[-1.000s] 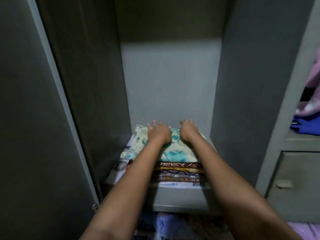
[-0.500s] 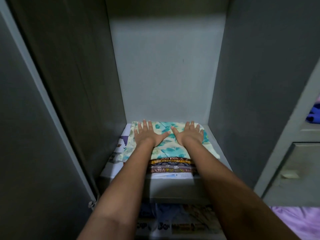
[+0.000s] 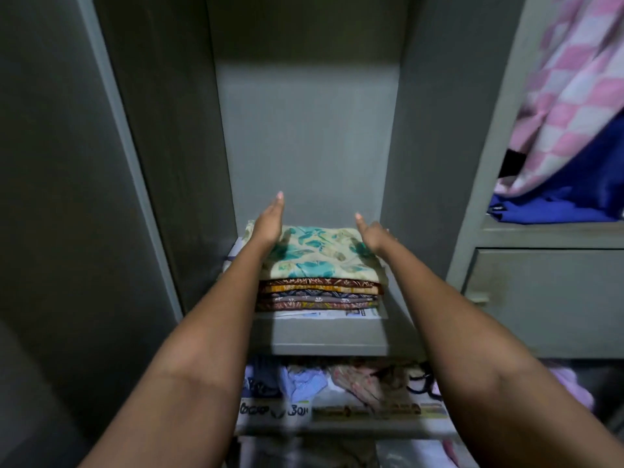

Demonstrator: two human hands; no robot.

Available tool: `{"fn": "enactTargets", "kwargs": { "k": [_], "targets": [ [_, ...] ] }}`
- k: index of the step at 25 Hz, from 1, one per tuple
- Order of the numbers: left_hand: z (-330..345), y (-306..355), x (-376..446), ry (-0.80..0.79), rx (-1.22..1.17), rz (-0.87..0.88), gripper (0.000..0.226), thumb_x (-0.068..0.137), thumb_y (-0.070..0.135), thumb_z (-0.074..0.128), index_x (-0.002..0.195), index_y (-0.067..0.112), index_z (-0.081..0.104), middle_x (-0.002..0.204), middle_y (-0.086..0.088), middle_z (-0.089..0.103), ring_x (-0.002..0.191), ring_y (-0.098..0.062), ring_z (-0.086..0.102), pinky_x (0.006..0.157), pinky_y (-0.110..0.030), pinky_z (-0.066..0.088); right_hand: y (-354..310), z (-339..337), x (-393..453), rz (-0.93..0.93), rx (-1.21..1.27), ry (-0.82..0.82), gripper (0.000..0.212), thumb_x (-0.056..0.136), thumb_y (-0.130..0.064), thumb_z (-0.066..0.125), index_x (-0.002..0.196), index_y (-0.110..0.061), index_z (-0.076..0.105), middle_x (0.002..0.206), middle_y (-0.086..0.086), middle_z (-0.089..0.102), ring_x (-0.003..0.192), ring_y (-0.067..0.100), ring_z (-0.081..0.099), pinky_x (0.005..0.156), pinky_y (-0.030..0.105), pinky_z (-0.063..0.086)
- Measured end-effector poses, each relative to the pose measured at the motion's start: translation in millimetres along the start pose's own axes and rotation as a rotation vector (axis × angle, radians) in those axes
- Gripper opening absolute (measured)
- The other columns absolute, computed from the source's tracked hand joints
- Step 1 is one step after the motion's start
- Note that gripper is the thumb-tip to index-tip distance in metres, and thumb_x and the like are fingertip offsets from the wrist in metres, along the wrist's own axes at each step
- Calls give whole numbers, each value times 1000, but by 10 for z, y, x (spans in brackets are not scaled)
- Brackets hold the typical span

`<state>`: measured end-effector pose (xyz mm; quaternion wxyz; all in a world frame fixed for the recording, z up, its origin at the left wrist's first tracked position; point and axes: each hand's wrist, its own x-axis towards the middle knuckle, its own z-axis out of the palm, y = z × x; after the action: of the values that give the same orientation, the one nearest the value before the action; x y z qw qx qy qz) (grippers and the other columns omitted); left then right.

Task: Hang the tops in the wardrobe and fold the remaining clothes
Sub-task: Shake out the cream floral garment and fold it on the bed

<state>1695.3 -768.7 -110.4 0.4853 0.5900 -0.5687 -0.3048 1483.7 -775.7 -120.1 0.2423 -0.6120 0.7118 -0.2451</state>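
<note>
Stack of folded patterned clothes [image 3: 319,293], cream-and-teal floral piece [image 3: 317,255] on top, on grey wardrobe shelf [image 3: 329,336]. Left hand [image 3: 270,224] and right hand [image 3: 373,234] flank top piece, fingers straight, gripping nothing.

Left hand [image 3: 268,224] and right hand [image 3: 371,235] flanking folded clothes stack [image 3: 317,265], wardrobe shelf [image 3: 331,336]

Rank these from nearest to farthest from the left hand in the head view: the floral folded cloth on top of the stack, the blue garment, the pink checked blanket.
From the left hand:
1. Floral folded cloth, right beside it, atop the stack.
2. Blue garment, far right, in the next compartment.
3. Pink checked blanket, upper right, above the blue garment.
</note>
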Motion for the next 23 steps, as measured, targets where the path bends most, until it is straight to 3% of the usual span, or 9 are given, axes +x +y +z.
{"fn": "enactTargets", "kwargs": {
  "k": [4, 9, 11, 14, 16, 18, 19, 21, 23],
  "targets": [
    [23, 178, -696, 94, -194, -31, 64, 100, 53, 25, 146, 9, 35, 153, -9, 32, 141, -25, 29, 116, -35, 21, 42, -292, -792, -104, 402, -67, 74, 99, -57, 17, 148, -3, 25, 157, 14, 20, 145, 28, 19, 116, 41, 15],
    [180, 320, -1754, 33, -322, -39, 73, 96, 62, 26, 146, 9, 35, 152, -8, 34, 140, -23, 32, 117, -39, 22, 501, -486, -1855, -82, 503, -97, 79, 95, -65, 17, 149, -8, 27, 157, 9, 21, 144, 29, 20, 118, 45, 15],
    [275, 325, -2188, -23, -381, -62, 78, 91, 66, 32, 145, 10, 37, 151, -6, 35, 137, -21, 36, 117, -41, 24, 748, -569, -2299, -70, 544, -83, 77, 96, -63, 19, 150, -9, 24, 158, 8, 18, 145, 26, 17, 117, 41, 14],
    [425, 415, -2752, -55, -445, -118, 61, 98, 49, 36, 146, 11, 36, 152, -3, 34, 139, -19, 32, 115, -33, 23, 1063, -716, -2855, -60, 588, -51, 70, 100, -55, 23, 150, -7, 22, 158, 7, 19, 145, 22, 17, 116, 34, 14],
    [542, 590, -3038, -117, -435, -92, 51, 101, 37, 35, 144, 8, 38, 148, -1, 38, 136, -13, 35, 105, -23, 27, 1232, -914, -3216, -30, 588, -11, 68, 100, -53, 27, 150, -8, 23, 157, 7, 20, 145, 23, 18, 116, 35, 14],
    [696, 854, -3261, -199, -465, -72, 41, 102, 30, 34, 131, 7, 50, 125, 6, 51, 112, 5, 49, 85, -10, 34, 1363, -1144, -3519, -15, 616, 39, 65, 100, -50, 30, 150, -8, 24, 157, 8, 22, 145, 24, 19, 115, 36, 15],
    [801, 988, -3379, -250, -495, -54, 40, 102, 32, 34, 128, 8, 52, 121, 7, 51, 105, 9, 50, 84, -8, 35, 1453, -1286, -3697, 0, 639, 72, 64, 101, -50, 30, 150, -9, 24, 157, 7, 22, 145, 24, 19, 115, 35, 15],
    [1035, 1126, -3426, -305, -491, -43, 65, 91, 52, 42, 143, 12, 41, 142, 8, 42, 128, -1, 40, 109, -21, 26, 1603, -1489, -3942, 1, 662, 121, 62, 101, -48, 31, 150, -10, 24, 157, 4, 21, 145, 22, 17, 116, 34, 13],
    [1409, 1302, -3541, -439, -513, -3, 80, 82, 60, 46, 147, 14, 35, 152, 3, 35, 139, -13, 32, 118, -34, 18, 1803, -1711, -4303, 21, 690, 205, 60, 102, -46, 30, 150, -11, 25, 156, 0, 22, 145, 19, 16, 115, 32, 11]
  ]
}}
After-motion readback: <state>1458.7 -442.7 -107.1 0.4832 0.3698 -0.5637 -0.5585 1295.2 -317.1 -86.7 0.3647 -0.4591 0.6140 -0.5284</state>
